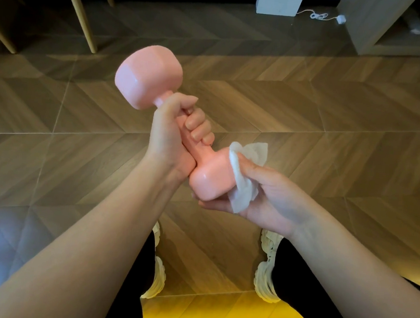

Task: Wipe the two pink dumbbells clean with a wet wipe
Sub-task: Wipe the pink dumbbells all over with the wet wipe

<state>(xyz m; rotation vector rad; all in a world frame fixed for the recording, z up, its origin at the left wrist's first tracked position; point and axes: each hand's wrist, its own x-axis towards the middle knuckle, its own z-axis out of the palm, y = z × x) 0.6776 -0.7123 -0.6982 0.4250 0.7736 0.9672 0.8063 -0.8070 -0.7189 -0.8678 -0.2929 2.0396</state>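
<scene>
Above a brown herringbone wood floor (306,111), the left hand (173,136) fists the handle of a glossy pink plastic dumbbell (150,77), steadying it while the right hand (258,199) cups a crumpled white wet wipe (242,183) round its lower head, best rubbed while turning.

No text, label, brand, number or sign can be read.

Dumbbell (148,77) handle mostly hidden by left hand (170,136); wipe (242,186) partly under right hand (268,197).
</scene>
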